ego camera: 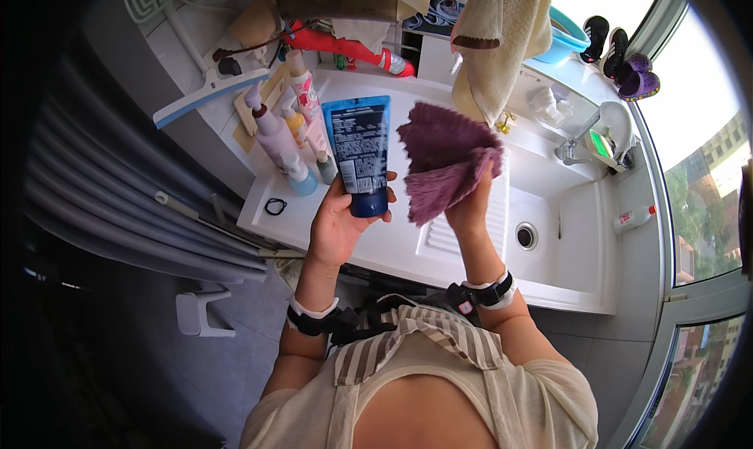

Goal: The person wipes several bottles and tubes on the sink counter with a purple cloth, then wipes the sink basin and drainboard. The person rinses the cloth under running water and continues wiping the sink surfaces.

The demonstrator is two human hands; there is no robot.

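Observation:
A dark blue squeeze tube [360,143] with printed writing stands cap-down in my left hand [335,222], its fingers wrapped around the lower end. My right hand [472,205] grips a purple cleaning cloth [441,161] with ribbed, scalloped edges, partly folded over. Both things are held above the white laundry sink's counter [376,231], the cloth a little to the right of the tube and apart from it. Just left of the tube are a pink pump bottle [273,134], a small light-blue pump bottle [302,178] and several other bottles.
To the right is the sink basin [535,196] with its drain and a faucet [569,149]. A cream towel [506,37] hangs over the back edge. A black hair tie [275,206] lies at the counter's left. A squeegee [212,93] leans out beside the bottles. A white stool [203,314] stands on the floor.

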